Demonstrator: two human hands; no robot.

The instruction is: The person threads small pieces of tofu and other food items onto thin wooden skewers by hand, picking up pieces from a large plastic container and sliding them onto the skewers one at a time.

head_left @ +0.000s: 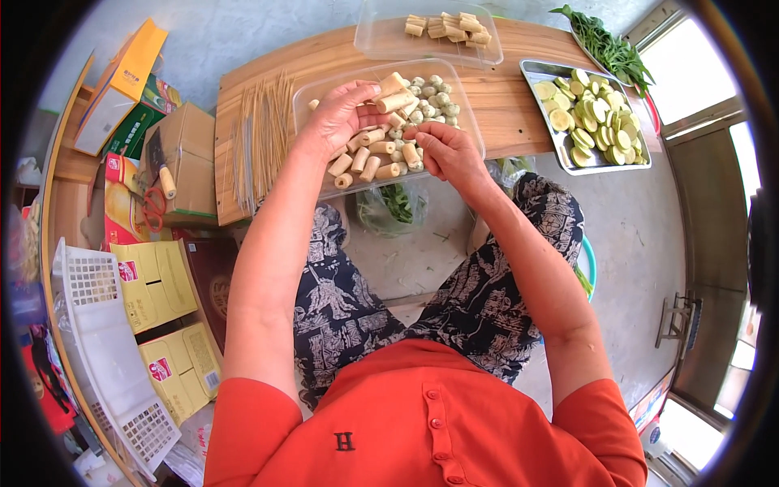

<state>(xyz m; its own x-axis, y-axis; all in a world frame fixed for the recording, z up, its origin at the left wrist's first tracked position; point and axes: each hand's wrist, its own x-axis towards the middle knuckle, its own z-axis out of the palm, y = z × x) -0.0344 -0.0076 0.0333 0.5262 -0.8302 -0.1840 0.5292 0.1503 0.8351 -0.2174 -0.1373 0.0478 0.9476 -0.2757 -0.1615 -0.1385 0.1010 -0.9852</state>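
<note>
Over a clear plastic tub (475, 134), my left hand (341, 119) is closed on a short tan food roll (395, 101). A second tan roll (393, 84) sits right against it; whether a stick joins them I cannot tell. My right hand (449, 152) is pinched, thumb against forefinger, just right of the left hand. What it holds, if anything, is too small to make out. Below the hands, more tan rolls (370, 169) fill the near left part of the tub. Speckled pale green balls (439, 99) lie at its right side.
Thin bamboo skewers (264, 134) lie left of the tub on the wooden table (519, 97). Another clear tub (377, 40) with tan pieces stands behind. A metal tray (588, 169) of sliced green vegetable and leafy greens (604, 45) are at right. Red scissors (154, 207) and cartons stand left.
</note>
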